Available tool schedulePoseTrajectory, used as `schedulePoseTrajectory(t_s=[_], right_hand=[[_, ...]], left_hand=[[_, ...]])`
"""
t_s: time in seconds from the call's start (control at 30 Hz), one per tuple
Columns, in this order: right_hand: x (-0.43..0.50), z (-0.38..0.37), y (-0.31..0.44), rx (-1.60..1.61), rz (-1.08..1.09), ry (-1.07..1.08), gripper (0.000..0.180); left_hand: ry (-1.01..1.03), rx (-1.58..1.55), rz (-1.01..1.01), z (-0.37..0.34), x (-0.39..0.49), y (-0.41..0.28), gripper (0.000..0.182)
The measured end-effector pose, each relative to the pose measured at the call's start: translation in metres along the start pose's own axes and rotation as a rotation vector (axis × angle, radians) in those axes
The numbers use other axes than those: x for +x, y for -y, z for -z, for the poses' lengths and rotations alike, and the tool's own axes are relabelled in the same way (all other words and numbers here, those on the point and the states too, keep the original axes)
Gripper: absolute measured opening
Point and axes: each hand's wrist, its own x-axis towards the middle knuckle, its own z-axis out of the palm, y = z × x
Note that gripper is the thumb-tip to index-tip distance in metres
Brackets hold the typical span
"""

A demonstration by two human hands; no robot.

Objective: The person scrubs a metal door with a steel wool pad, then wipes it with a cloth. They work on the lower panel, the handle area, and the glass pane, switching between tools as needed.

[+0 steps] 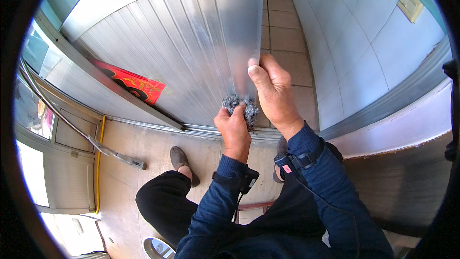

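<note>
A steel wool scrubber (252,116) is pinched in my left hand (233,127), pressed against the lower part of a ribbed metal sliding door (187,50) near its edge stile. My right hand (276,93) grips that door's vertical edge just above and to the right, thumb on the front face and fingers curled behind. Blurred reflections of the hands show on the shiny stile (240,25). The parts of the scrubber under my left fingers are hidden.
A floor track (205,129) runs beneath the door. Red printed paper (138,82) shows behind another door panel's frame (118,79). At the left, a metal pole (61,111) leans above the tiled floor (122,172), near a yellow hose (99,176). A tiled wall (354,50) rises at the right.
</note>
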Motion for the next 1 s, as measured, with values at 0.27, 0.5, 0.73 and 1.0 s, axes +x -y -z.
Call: schedulePoseTrajectory(t_s=[0.27, 0.5, 0.73, 1.0], right_hand=[[0.001, 0.0, 0.001, 0.003, -0.008, 0.009, 0.034], [-0.001, 0.01, -0.001, -0.01, -0.021, 0.027, 0.036], [-0.002, 0.01, -0.018, 0.219, -0.1, -0.026, 0.039], [-0.004, 0.009, -0.013, 0.293, -0.104, -0.051, 0.037]], left_hand=[[0.075, 0.05, -0.112, -0.009, -0.007, -0.016, 0.01], [0.054, 0.086, -0.042, 0.001, -0.001, -0.009, 0.01], [0.098, 0.174, -0.126, 0.004, -0.01, -0.005, 0.006], [0.234, 0.454, -0.76, -0.058, -0.034, -0.125, 0.007]])
